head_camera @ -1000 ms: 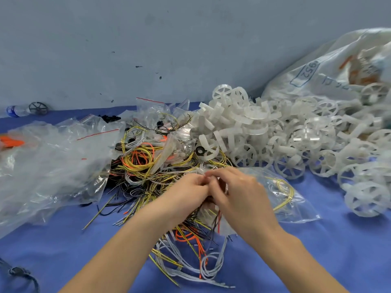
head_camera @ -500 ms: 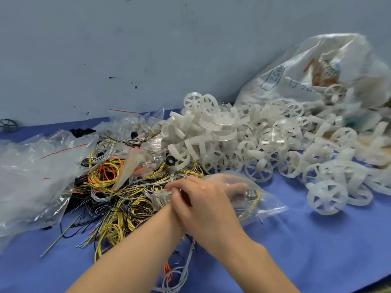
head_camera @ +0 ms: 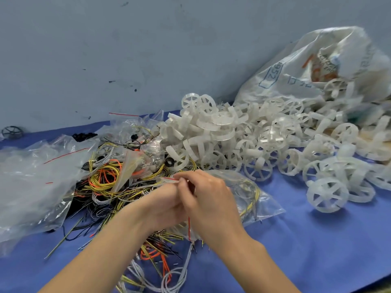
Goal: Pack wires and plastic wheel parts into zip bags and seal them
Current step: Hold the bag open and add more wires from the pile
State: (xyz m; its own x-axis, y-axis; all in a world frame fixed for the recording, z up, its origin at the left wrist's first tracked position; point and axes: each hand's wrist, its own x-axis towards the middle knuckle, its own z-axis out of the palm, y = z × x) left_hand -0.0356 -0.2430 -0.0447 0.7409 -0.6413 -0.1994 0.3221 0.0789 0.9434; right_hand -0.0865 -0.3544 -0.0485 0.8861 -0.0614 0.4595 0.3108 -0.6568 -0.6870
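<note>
A clear zip bag point(head_camera: 260, 199) with a red-lined mouth lies on the blue table, with yellow and grey wire coils inside. My left hand point(head_camera: 163, 205) and my right hand point(head_camera: 208, 200) meet at its mouth, and both pinch the zip strip. The right hand partly covers the left. A tangle of yellow, orange, black and grey wires point(head_camera: 105, 182) lies left of and below the hands. A heap of white plastic wheel parts point(head_camera: 249, 142) spreads behind and to the right.
Empty clear zip bags point(head_camera: 31, 180) are piled at the left. A large printed sack point(head_camera: 317, 66) lies at the back right, spilling wheels. A grey wall stands behind. A dark wheel point(head_camera: 11, 132) sits at the far left. Bare blue tabletop point(head_camera: 317, 240) shows at the front right.
The view has swung right and tilted up slightly. My hands stay together on the bag's mouth, with the fingers shifted along the zip strip.
</note>
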